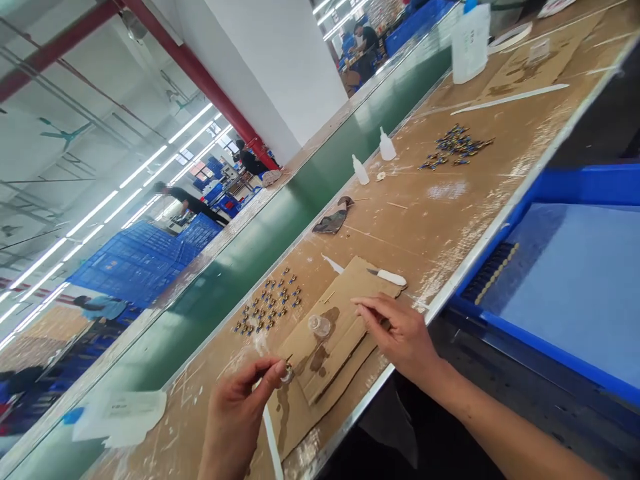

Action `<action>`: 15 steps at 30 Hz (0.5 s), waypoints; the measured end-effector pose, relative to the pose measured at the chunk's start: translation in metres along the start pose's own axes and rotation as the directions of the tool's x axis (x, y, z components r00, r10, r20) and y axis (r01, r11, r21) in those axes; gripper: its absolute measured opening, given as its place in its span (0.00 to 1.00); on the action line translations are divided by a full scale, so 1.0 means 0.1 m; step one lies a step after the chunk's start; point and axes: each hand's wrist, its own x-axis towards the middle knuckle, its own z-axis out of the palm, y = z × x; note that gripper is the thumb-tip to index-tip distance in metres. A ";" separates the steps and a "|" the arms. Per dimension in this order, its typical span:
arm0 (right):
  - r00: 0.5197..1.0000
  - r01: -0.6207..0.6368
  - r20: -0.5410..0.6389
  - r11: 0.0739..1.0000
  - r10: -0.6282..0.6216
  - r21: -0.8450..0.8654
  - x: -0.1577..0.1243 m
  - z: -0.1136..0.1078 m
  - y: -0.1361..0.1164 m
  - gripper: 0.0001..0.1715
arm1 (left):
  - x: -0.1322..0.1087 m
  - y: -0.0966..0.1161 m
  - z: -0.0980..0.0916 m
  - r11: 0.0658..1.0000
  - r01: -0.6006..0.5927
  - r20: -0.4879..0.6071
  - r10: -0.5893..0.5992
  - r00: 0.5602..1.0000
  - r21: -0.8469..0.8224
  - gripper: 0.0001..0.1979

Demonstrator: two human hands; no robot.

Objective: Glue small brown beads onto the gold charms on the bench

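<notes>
My left hand (243, 403), at the near left over the cardboard (350, 283), pinches a small brass-coloured part (289, 365) between thumb and forefinger. Its exact kind is too small to tell. My right hand (403, 333) hovers above the cardboard's right side with thumb and forefinger pressed together. Whatever lies in that pinch is too fine to make out. Between both hands a small clear cup (319, 325) stands on the cardboard among dark wet stains. Past it, several small brass and blue parts (273, 300) are spread out on the bench.
A white-handled knife (391, 277) lies at the cardboard's far corner. Beyond are a camouflage cloth (334, 219), two small white squeeze bottles (387, 145) and a heap of small parts (455, 147). A blue crate (575, 280) adjoins the bench's right edge. Other people work far off.
</notes>
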 end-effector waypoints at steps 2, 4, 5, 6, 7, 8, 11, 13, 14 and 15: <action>1.000 -0.015 0.011 1.000 0.015 -0.013 -0.02 -0.01 0.00 0.09 | -0.24 -0.19 -0.12 0.995 0.095 -0.082 -0.099 0.992 -0.043 0.17; 1.000 -0.019 0.022 0.998 0.020 -0.064 -0.04 -0.03 0.00 0.08 | -0.47 -0.42 -0.22 0.982 0.178 -0.172 -0.187 0.967 -0.068 0.18; 0.999 -0.021 0.027 0.996 0.023 -0.088 -0.05 -0.03 0.00 0.08 | -0.59 -0.55 -0.26 0.975 0.209 -0.209 -0.221 0.953 -0.078 0.19; 0.999 -0.024 0.028 0.994 0.027 -0.108 -0.06 -0.03 -0.01 0.08 | -0.69 -0.67 -0.30 0.969 0.235 -0.239 -0.248 0.939 -0.082 0.20; 0.999 -0.032 0.029 0.992 0.036 -0.121 -0.07 -0.03 -0.01 0.08 | -0.78 -0.80 -0.33 0.963 0.257 -0.271 -0.269 0.924 -0.080 0.21; 0.999 -0.041 0.029 0.990 0.045 -0.133 -0.08 -0.03 -0.01 0.08 | -0.87 -0.92 -0.36 0.957 0.280 -0.303 -0.288 0.908 -0.068 0.22; 0.997 -0.066 0.028 0.982 0.072 -0.176 -0.11 -0.03 -0.02 0.09 | -1.05 -1.19 -0.38 0.934 0.356 -0.368 -0.343 0.864 -0.036 0.22; 0.995 -0.084 0.029 0.974 0.092 -0.211 -0.13 -0.03 -0.02 0.09 | -1.11 -1.29 -0.37 0.929 0.369 -0.358 -0.355 0.863 -0.032 0.21; 0.995 -0.090 0.026 0.969 0.099 -0.230 -0.13 -0.03 -0.02 0.10 | -1.12 -1.32 -0.35 0.932 0.361 -0.343 -0.348 0.873 -0.029 0.20; 0.995 -0.093 0.022 0.964 0.102 -0.248 -0.14 -0.03 -0.02 0.10 | -1.12 -1.35 -0.34 0.937 0.347 -0.331 -0.336 0.882 -0.025 0.19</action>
